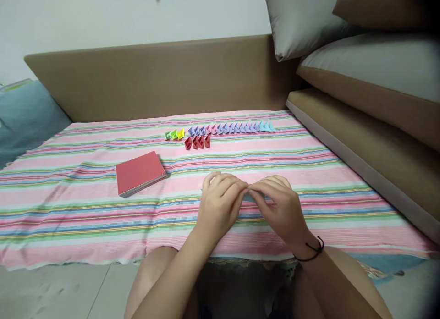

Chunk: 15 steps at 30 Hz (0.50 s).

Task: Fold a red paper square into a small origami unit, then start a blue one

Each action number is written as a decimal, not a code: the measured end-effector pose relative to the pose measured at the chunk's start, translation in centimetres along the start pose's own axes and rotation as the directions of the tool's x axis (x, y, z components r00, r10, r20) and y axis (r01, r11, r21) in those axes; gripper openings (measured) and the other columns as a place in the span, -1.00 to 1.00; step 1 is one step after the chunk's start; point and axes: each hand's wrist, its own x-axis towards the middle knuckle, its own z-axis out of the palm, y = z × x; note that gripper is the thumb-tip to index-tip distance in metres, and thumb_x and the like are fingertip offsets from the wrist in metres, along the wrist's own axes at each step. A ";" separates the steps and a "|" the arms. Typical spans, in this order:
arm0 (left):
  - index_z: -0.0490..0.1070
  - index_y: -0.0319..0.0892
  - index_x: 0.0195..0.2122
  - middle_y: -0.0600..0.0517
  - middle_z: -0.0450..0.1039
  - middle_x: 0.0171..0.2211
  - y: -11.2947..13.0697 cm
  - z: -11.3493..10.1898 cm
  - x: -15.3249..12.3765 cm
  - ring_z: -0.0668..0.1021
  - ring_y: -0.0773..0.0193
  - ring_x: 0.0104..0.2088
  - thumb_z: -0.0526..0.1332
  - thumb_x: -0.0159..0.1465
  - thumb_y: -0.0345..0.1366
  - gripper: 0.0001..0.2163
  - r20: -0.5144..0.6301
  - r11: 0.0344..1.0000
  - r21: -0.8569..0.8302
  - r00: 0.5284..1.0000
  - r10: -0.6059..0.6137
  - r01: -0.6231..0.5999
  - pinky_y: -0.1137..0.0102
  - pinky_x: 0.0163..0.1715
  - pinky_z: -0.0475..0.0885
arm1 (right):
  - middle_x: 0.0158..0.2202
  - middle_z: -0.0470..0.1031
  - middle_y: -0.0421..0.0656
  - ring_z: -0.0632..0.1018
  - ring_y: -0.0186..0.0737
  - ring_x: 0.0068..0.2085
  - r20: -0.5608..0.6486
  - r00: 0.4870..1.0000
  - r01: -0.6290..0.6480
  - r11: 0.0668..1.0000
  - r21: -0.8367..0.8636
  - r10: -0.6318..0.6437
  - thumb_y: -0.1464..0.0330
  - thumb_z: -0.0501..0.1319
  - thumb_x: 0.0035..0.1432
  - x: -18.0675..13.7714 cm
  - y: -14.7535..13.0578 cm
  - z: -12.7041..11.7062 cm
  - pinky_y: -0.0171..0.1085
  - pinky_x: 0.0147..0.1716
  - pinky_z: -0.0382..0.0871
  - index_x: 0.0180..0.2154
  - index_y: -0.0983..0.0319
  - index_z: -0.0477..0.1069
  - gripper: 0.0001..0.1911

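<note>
My left hand (220, 200) and my right hand (280, 204) meet in front of me, low over the striped cloth. Thumbs and fingertips are pinched together where the two hands touch. Between them shows a small part of a light blue paper (253, 198), most of it covered by my fingers. A black cord bracelet (314, 252) circles my right wrist. Beyond my hands stand folded paper boats: several dark red boats (201, 142) in a short row, and behind them a long row of purple, pink and blue boats (237, 128).
Green and yellow paper boats (174, 134) stand left of the long row. A stack of red paper (139, 172) lies on the left of the striped cloth (85, 227). A brown backrest (165, 80) borders the far side, with large cushions (371, 76) piled at right.
</note>
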 end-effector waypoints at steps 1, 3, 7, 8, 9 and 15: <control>0.39 -0.13 -0.21 0.03 0.53 -0.27 0.4 0.3 -0.1 0.48 0.25 -0.16 0.14 0.25 -0.40 -0.89 0.008 1.000 -0.020 1.000 0.002 -0.002 0.26 -0.03 0.23 | -0.43 0.52 -0.21 0.49 -0.22 -0.34 0.004 1.000 0.000 1.000 0.013 0.000 0.42 0.15 0.18 0.0 -0.3 0.2 -0.16 -0.20 0.26 -0.37 0.17 0.45 -0.88; 0.38 -0.14 -0.27 0.06 0.51 -0.34 0.6 0.7 -0.1 0.48 0.29 -0.22 0.12 0.25 -0.42 -0.91 0.020 0.999 -0.028 1.000 -0.018 0.018 0.29 -0.08 0.24 | -0.43 0.52 -0.21 0.49 -0.23 -0.34 -0.012 1.000 -0.013 1.000 0.025 0.013 0.42 0.15 0.18 0.0 -0.6 0.3 -0.17 -0.21 0.26 -0.37 0.17 0.45 -0.88; 0.36 -0.15 -0.29 0.04 0.47 -0.37 -0.6 0.1 0.0 0.46 0.26 -0.24 0.08 0.27 -0.42 -0.91 0.056 0.998 0.035 0.997 -0.044 0.042 0.28 -0.10 0.24 | -0.41 0.54 -0.21 0.50 -0.21 -0.33 -0.060 0.997 -0.040 0.999 0.026 0.042 0.41 0.17 0.17 0.1 -0.2 -0.6 -0.17 -0.22 0.28 -0.37 0.16 0.47 -0.88; 0.35 -0.15 -0.29 0.03 0.46 -0.37 -1.0 -0.2 0.1 0.45 0.26 -0.24 0.07 0.27 -0.42 -0.91 0.056 0.997 0.058 0.997 -0.047 0.044 0.27 -0.10 0.23 | -0.41 0.55 -0.21 0.51 -0.20 -0.32 -0.078 0.996 -0.049 0.998 0.025 0.051 0.41 0.18 0.16 0.1 0.0 -0.8 -0.17 -0.22 0.29 -0.38 0.16 0.47 -0.89; 0.35 -0.15 -0.30 0.02 0.46 -0.37 -1.5 -0.5 0.1 0.45 0.25 -0.25 0.07 0.27 -0.42 -0.91 0.049 0.996 0.081 0.997 -0.051 0.047 0.27 -0.11 0.23 | -0.41 0.55 -0.21 0.51 -0.19 -0.32 -0.099 0.993 -0.061 0.998 0.025 0.063 0.40 0.19 0.15 0.1 0.3 -1.1 -0.17 -0.22 0.30 -0.39 0.16 0.47 -0.90; 0.34 -0.16 -0.33 -0.01 0.47 -0.37 -3.9 -1.9 0.1 0.45 0.19 -0.28 0.06 0.27 -0.43 -0.90 -0.137 0.951 0.232 0.974 -0.178 0.206 0.24 -0.16 0.24 | -0.39 0.55 -0.21 0.52 -0.19 -0.34 -0.212 0.965 -0.156 0.988 -0.009 0.151 0.38 0.23 0.11 -0.1 1.8 -2.2 -0.19 -0.25 0.33 -0.40 0.15 0.47 -0.94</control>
